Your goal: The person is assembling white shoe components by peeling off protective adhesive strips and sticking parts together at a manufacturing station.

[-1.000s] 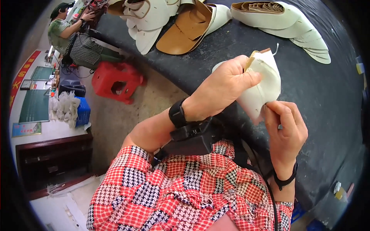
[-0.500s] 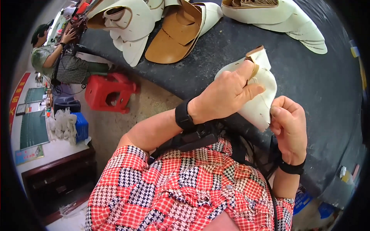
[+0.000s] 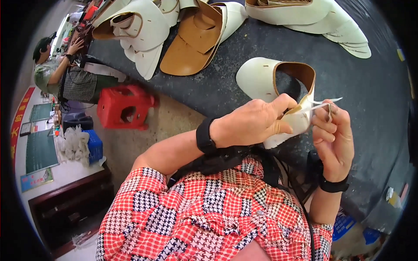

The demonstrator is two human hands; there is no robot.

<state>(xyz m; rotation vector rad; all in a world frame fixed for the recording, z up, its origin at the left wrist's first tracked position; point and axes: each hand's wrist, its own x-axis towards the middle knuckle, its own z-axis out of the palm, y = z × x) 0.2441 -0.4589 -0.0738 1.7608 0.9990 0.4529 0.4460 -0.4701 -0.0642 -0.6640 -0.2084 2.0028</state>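
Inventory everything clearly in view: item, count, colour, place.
Shoe upper: one, white and brown, right of centre
Thin strips: about two, white, at its right edge
Stacked uppers: several, white and brown, top
Table: one, black, upper right
Plastic stool: at least one, red, left
Co-worker: one, green top, upper left
Wall boards: two, green, far left
Banner: one, red, far left
Bags: several, whitish, left
Bin: one, blue, beside bags
Cabinet: one, dark brown, lower left
Crates: two, blue, lower right
Checked garment: one, mostly red, bottom centre
Wristbands: two, black, centre and right
Left hand: one, bare, gripping shoe upper
Right hand: one, bare, holding thin strips
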